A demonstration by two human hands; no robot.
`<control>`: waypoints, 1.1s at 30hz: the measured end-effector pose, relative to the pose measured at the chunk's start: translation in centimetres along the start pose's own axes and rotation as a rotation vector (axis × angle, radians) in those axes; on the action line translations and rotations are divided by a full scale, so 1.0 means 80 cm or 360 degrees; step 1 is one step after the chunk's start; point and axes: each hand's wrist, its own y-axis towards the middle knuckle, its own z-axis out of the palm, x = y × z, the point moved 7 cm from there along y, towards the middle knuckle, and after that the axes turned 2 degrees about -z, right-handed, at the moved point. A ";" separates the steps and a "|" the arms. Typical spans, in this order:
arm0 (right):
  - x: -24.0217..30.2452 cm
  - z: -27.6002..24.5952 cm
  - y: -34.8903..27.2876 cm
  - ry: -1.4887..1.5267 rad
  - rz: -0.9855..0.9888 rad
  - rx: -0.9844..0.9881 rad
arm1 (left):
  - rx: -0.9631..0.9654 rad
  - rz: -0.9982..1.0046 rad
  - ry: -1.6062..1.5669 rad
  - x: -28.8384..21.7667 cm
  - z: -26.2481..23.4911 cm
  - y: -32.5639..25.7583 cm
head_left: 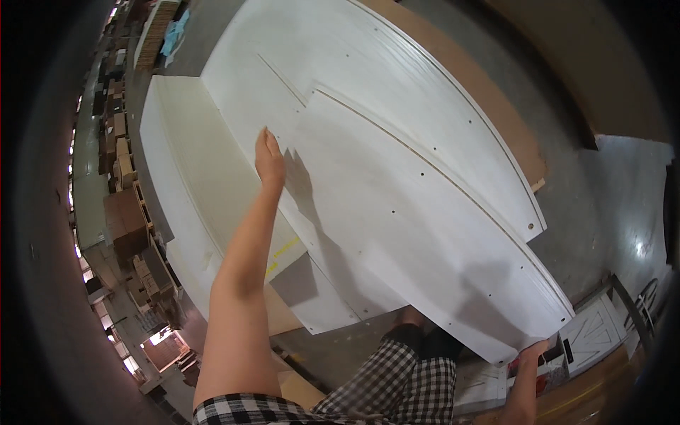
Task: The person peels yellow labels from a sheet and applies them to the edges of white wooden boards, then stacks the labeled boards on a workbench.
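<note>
A large white board (453, 234) with small drilled holes and a groove along its long edge lies slanted over another white board (340, 49). At its near right corner, my right hand (533, 349) is closed round the edge. My left hand (269, 159) is stretched out over the left part of the boards, fingers straight and held edge-on, with nothing seen in it. Its shadow falls on the white surface just to the right. Beside it stands a pale cream panel (212, 149) with yellow marks at its near end. Whether the left hand touches a board, I cannot tell.
A brown sheet (520, 149) shows under the far board's right edge. On the left, stacks of boxes and boards (127, 219) line the grey floor. A white panel with a diagonal pattern (598, 336) lies at the lower right. Light blue plastic (174, 33) lies at the far left.
</note>
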 end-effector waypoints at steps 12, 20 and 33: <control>-0.084 0.078 -0.031 0.0140 0.0241 0.0372 | 0.0379 -0.0901 -0.0335 0.068 -0.020 -0.313; -0.206 0.130 -0.010 -0.0685 -0.0288 0.1073 | 0.0810 -0.1478 -0.0896 0.032 0.041 -0.390; -0.113 0.151 -0.177 -0.1270 -0.0889 0.1077 | 0.0713 -0.2023 -0.1056 0.018 0.000 -0.547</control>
